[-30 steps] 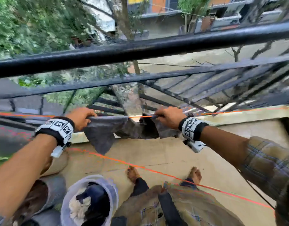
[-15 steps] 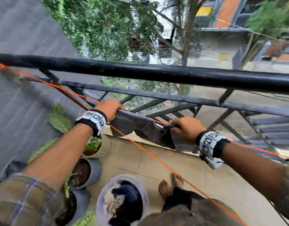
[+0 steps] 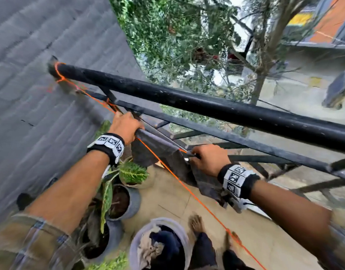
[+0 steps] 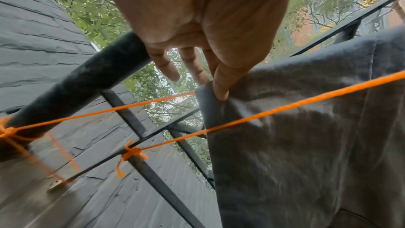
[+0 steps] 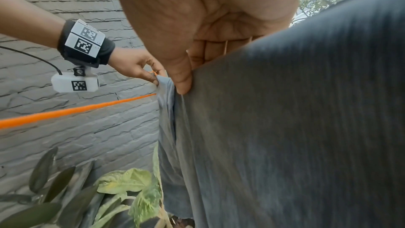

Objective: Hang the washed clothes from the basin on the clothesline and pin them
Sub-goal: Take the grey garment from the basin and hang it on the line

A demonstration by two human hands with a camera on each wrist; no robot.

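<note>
Wall of grey brick fills the left side, and a thick black railing runs from it across the balcony. Under the railing, on the tan floor, stand grey plant pots with green leaves. Beside them, near the person's bare feet, is the basin, and clothes lie in a heap inside it. A thin orange clothesline is tied to the railing by the wall and runs to the right. A second orange line runs lower, in front of it. A dark grey cloth hangs folded over the clothesline, between the two hands. The left hand is at the cloth's end nearest the wall. Its thumb and one finger pinch the top edge of the cloth, and the other fingers point out loose. The right hand is at the other end of the cloth. Its thumb presses on the front of the cloth and its fingers curl behind the top edge, so it grips the cloth there.
</note>
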